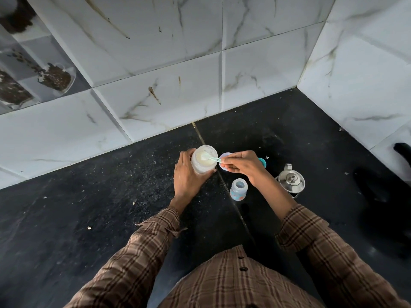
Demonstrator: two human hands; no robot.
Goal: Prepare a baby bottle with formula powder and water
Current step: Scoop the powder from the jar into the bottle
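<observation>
My left hand (186,176) grips a clear open jar of pale formula powder (203,160), held tilted above the black counter (111,207). My right hand (241,166) pinches the handle of a light green scoop (211,158) whose bowl is inside the jar's mouth, heaped with powder. The small open baby bottle (238,189), clear with coloured prints, stands upright on the counter below my right wrist. A white round lid (223,157) lies behind my right fingers. A teal bottle cap (262,162) peeks out past my right hand.
A steel kettle (291,183) with a knobbed lid stands right of the bottle. White marble-patterned tiled walls (200,74) close the counter at the back and right. A dark object (402,152) sits at the far right edge. Crumbs speckle the counter.
</observation>
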